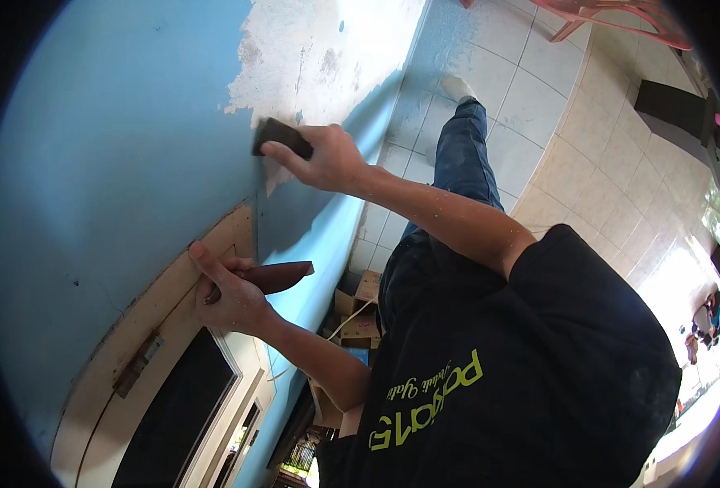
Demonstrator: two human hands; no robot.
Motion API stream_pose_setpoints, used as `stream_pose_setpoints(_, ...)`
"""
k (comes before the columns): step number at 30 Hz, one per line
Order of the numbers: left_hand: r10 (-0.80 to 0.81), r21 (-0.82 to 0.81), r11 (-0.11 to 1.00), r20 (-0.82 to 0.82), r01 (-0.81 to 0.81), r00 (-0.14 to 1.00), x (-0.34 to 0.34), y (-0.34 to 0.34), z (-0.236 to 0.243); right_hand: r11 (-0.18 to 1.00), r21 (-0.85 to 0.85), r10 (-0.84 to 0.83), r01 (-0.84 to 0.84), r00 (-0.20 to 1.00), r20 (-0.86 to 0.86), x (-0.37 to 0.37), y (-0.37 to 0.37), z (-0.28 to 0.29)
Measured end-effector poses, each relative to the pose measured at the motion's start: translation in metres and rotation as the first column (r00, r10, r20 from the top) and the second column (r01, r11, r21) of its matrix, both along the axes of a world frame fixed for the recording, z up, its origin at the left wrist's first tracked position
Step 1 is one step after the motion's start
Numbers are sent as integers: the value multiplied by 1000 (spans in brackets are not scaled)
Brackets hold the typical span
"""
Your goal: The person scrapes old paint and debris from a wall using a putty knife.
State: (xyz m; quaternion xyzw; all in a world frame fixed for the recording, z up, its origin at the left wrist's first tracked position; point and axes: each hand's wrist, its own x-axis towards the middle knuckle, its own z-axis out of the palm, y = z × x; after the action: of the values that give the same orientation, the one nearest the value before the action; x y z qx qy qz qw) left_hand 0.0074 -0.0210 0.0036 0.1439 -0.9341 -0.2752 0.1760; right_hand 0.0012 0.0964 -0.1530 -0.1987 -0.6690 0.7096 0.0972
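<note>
My right hand (333,160) grips a dark rectangular block (282,138), thumb along its near side. The block is against the wall at the lower edge of a bare whitish patch (315,61), where the light blue paint (132,106) is gone. It looks slightly blurred. Lower down, my left hand (236,294) is closed around a dark reddish-brown, curved, flat piece (278,277); its kind is not clear. The piece sticks out to the right from between thumb and fingers. Near that hand runs the top of a cream door frame (132,337). Pale specks dot both hands and forearms.
White floor tiles (490,61) with pale dust lie along the wall, with my leg (463,150) over them. A red plastic chair (620,16) stands at the top right. Cardboard boxes (361,327) are stacked by the wall beneath my left forearm. A metal hinge (139,363) sits on the door frame.
</note>
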Motion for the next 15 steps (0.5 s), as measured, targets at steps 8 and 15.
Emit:
stream_pose_setpoints(8, -39, -30, 999, 3, 39, 999, 0, 1, 0, 1000, 20, 18, -20, 995, 97, 7, 1, -15)
stream_pose_setpoints(15, -15, -55, 998, -6, 15, 1000, 2, 4, 3, 997, -63, 38, -32, 995, 88, 5, -1, -3)
